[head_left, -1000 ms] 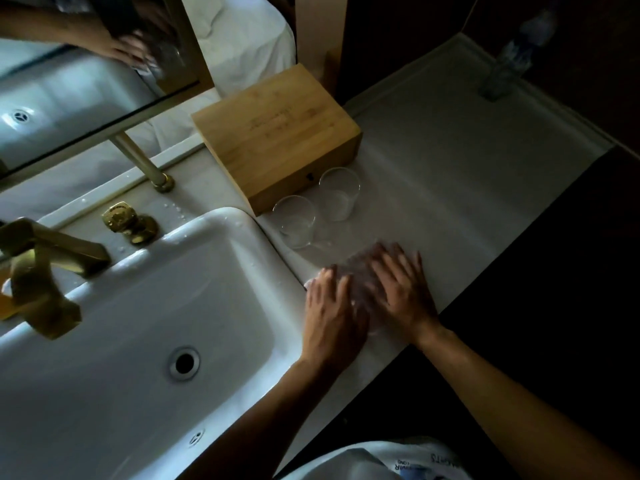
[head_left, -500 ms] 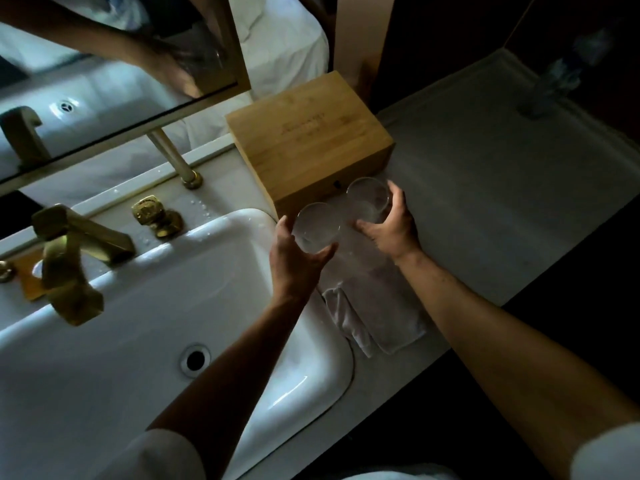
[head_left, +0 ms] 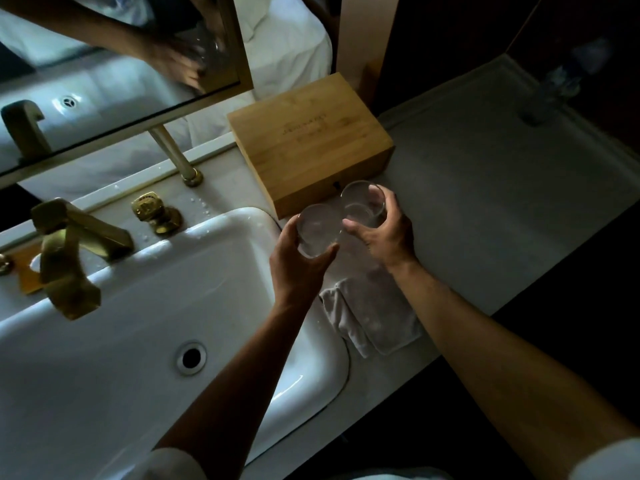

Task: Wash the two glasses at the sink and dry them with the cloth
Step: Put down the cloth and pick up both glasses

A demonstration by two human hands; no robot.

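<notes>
My left hand (head_left: 298, 261) curls around a clear, round, smooth-walled drinking glass (head_left: 318, 229), thumb on its right side and fingers wrapped behind its left. The glass stands close to upright, its long axis vertical and its open mouth up towards me, so I look down into it. It sits by the right rim of the white glazed ceramic sink (head_left: 145, 327), in front of the pale bamboo box (head_left: 308, 140).

My right hand (head_left: 384, 233) grips the second clear cylindrical glass (head_left: 363, 202), thumb on the near left side and fingers curved around the far right. It too has its mouth up and its axis near vertical, tilted slightly away from me. It is just in front of the box's front edge. The two glasses are just beside each other; I cannot tell whether their walls touch, or whether either base rests on the grey matte stone counter (head_left: 502, 209).

The folded grey terry cloth (head_left: 374, 313) lies flat on the counter between my forearms, nubbly and soft-edged, next to the sink's rounded corner. The brushed brass angular faucet (head_left: 69, 251) stands at the sink's far left, with a brass knob (head_left: 152, 211) beside it and water drops on the ledge.
</notes>
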